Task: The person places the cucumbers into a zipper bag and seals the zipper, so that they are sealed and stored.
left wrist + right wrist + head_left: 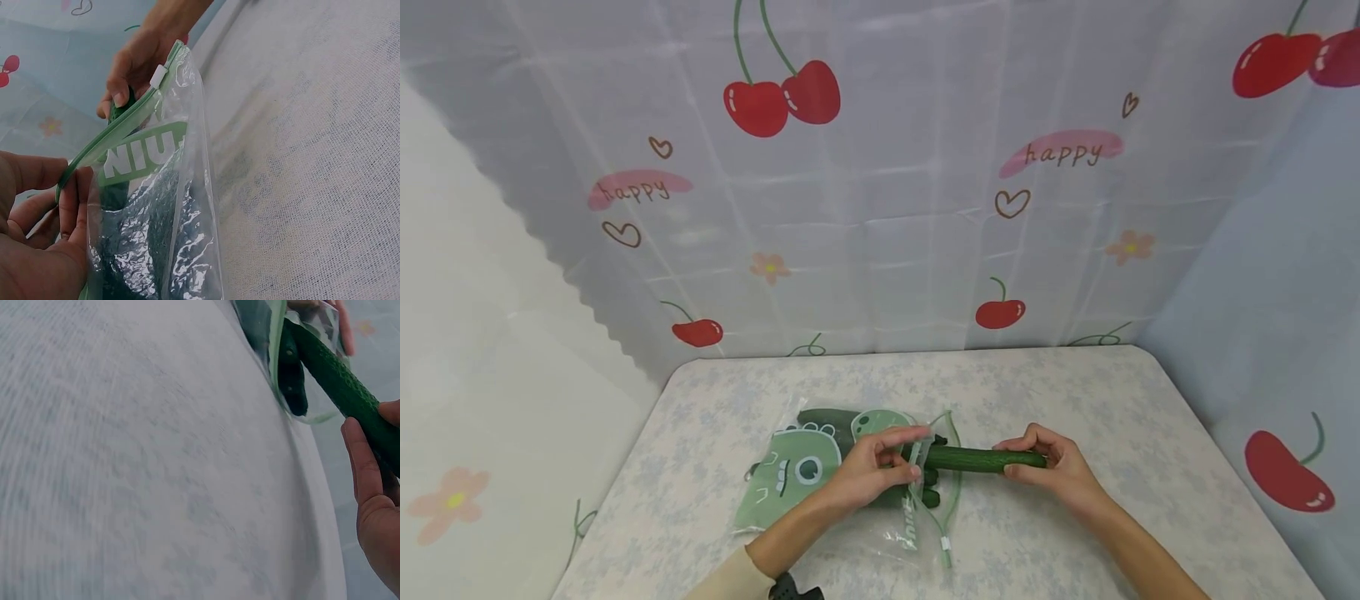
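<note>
A clear zip bag (805, 475) with a green cartoon monster print lies on the table, its green-edged mouth facing right. My left hand (876, 468) pinches the bag's rim between thumb and fingers, which the left wrist view shows close up. With fingers and thumb, my right hand (1056, 462) grips the outer end of a long dark green cucumber (973, 459). The inner end of that cucumber reaches into the bag's mouth and is hidden there. Beside it, another cucumber (292, 387) lies in the bag with its tip at the opening.
A pale floral cloth covers the table (1150, 517). A white zip slider (159, 76) sits on the bag's green rim, at the near side. Behind the table hangs a curtain (880, 250) with cherries printed on it, and more sheeting stands at both sides.
</note>
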Demonstrator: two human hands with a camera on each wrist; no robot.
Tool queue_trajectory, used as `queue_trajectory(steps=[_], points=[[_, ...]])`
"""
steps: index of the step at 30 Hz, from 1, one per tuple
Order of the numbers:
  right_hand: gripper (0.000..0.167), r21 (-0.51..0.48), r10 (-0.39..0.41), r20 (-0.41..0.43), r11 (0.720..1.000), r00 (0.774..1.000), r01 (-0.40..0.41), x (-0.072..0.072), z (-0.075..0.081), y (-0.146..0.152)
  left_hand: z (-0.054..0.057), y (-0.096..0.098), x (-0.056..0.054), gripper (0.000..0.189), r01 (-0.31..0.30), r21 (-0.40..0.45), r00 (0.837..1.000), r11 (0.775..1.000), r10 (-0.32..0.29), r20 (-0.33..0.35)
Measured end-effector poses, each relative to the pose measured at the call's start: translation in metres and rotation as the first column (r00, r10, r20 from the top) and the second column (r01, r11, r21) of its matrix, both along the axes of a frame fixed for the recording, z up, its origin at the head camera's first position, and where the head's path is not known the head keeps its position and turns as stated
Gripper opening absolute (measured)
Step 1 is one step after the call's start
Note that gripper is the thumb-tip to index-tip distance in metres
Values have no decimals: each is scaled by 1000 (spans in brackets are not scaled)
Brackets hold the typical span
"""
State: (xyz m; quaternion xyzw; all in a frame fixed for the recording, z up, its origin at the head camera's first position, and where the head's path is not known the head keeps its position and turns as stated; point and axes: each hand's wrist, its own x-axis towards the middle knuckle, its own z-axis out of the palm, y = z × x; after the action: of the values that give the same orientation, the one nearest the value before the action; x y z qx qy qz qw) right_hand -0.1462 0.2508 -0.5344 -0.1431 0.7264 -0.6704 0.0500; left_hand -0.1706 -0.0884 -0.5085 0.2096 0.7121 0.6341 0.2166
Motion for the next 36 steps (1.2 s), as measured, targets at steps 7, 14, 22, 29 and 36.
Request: queue_trajectory(steps=[7, 14, 22, 29, 36], points=[[23, -21, 28, -22, 999, 999, -28, -9, -11, -21, 0, 1, -1, 60, -4, 6, 1000, 1000, 4, -26], [24, -21, 53, -23, 998, 998, -53, -12, -15, -42, -1, -1, -2, 60, 0, -1, 1000, 1000, 0, -6], [36, 61, 58, 67, 996, 996, -62, -6, -7, -34, 1, 0, -1, 59, -12, -15, 1000, 1000, 13, 18], [36, 18, 56, 123, 998, 991, -59, -3, -8, -9, 2, 0, -1, 60, -13, -20, 1000, 1000, 13, 14], [37, 8, 44, 140, 999, 989, -45, -6, -12, -10, 1, 0, -1, 59, -7, -22, 1000, 1000, 8, 27]])
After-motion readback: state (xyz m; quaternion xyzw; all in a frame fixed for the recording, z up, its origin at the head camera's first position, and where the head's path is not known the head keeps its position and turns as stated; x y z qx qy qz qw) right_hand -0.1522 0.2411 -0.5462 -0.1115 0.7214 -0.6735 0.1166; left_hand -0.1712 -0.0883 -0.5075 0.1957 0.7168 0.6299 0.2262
